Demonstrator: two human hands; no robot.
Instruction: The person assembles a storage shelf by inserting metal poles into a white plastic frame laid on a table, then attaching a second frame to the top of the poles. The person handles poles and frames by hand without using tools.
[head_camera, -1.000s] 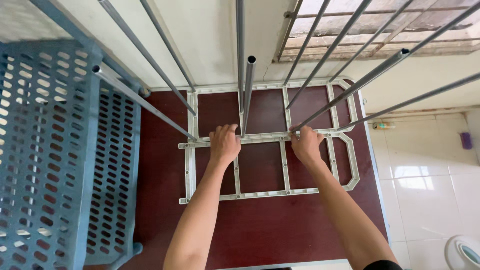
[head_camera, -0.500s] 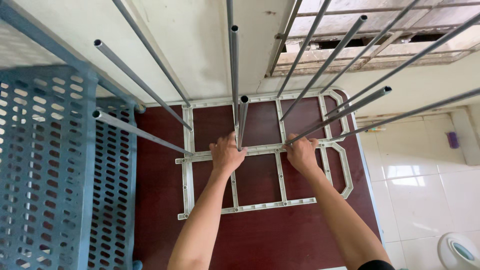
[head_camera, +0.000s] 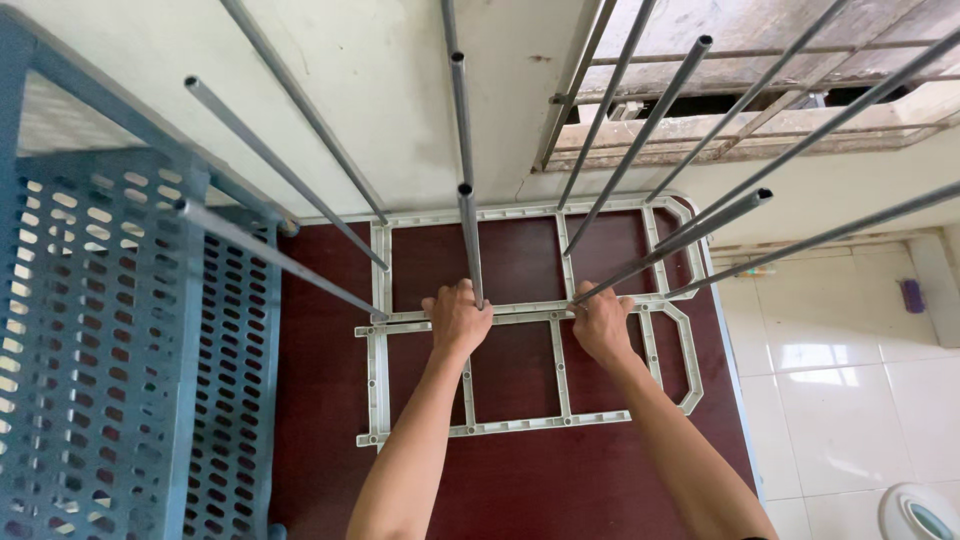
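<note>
1. Counter (head_camera: 330, 400): dark red top against the wall, carrying the work.
2. Blue rack (head_camera: 110, 350): perforated shelving at the left, untouched.
3. Frame (head_camera: 545, 423): pale plastic grid lying flat on the counter, with steel rods (head_camera: 465, 180) standing up from its joints.
4. Left hand (head_camera: 457, 317): fingers curled shut over the middle bar at a rod's foot.
5. Right hand (head_camera: 601, 322): fingers likewise closed on the bar.
6. Step, as judged: seating rods; the next move calls for firm, even downward pressure.
</note>
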